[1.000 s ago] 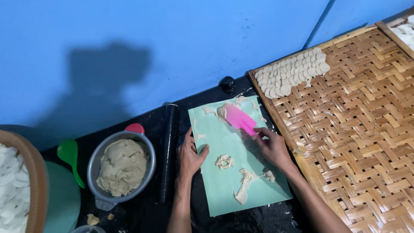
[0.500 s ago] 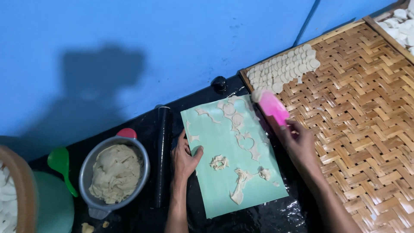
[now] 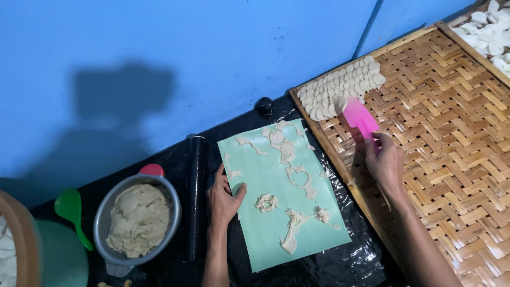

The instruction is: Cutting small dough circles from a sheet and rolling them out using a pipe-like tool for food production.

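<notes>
Carrying a dough disc on its tip, the pink spatula (image 3: pixel 359 118) is hovering over the woven tray (image 3: pixel 451 138), right hand (image 3: pixel 386 163) fingers pinching its handle; left hand (image 3: pixel 223 197) is lying spread on the green mat (image 3: pixel 281 204). A tilt could drop the disc.

A black plastic sheet (image 3: pixel 340 266) carries a green mat (image 3: pixel 265 175), metal bowl (image 3: pixel 101 226) and rolling pin (image 3: pixel 196 180).

- Illumination: moderate and uneven, strongest right of the right hand (image 3: pixel 387 166).
- Shadow: a large soft-edged shadow falls on the blue wall (image 3: pixel 159 64), up and left of the left hand (image 3: pixel 223 197).
- Glare: highlights on the black plastic sheet (image 3: pixel 366 258) below the hands.
- Focus: acceptable; fine detail is soft.
</notes>
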